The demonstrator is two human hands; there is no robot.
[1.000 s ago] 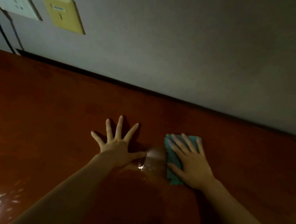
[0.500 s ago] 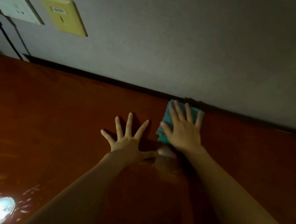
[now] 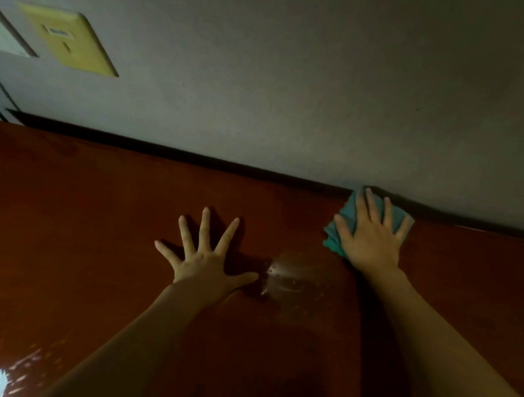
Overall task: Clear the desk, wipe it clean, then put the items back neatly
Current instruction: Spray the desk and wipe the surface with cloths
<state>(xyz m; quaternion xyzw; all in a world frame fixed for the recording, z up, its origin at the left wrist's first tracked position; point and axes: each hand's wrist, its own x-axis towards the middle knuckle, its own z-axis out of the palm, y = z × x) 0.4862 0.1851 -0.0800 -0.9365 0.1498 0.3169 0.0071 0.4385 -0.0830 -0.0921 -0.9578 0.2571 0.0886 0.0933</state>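
Left hand (image 3: 204, 259), fingers spread wide, rests flat on the desk (image 3: 67, 222). Right hand (image 3: 374, 236), fingers straight, presses the cloth (image 3: 344, 224) at the desk's back edge by the wall (image 3: 304, 70). The cloth looks soft, light and limp; flat-palm pressure should control it best.

The glossy reddish-brown desk (image 3: 65, 239) (wet-looking mid-surface) bears a teal cloth (image 3: 344, 222) at its back edge.
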